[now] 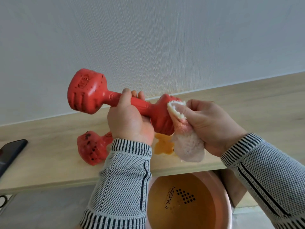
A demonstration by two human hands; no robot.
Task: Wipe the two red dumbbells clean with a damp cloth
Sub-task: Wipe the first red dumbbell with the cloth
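Note:
My left hand (127,119) grips the handle of a red dumbbell (87,91) and holds it in the air above the wooden ledge (49,156). The left head of this dumbbell shows dark specks. My right hand (209,124) clutches a pale pink cloth (186,141) and presses it against the dumbbell's right head. A second red dumbbell (91,147) lies on the ledge below, with black chipped spots on its visible head; my left sleeve hides its other end.
An orange-brown puddle (163,146) sits on the ledge under the cloth. A pink basin (186,204) with brownish water stands on the floor below the ledge. A dark phone (11,152) lies at the left edge. The white wall rises right behind the ledge.

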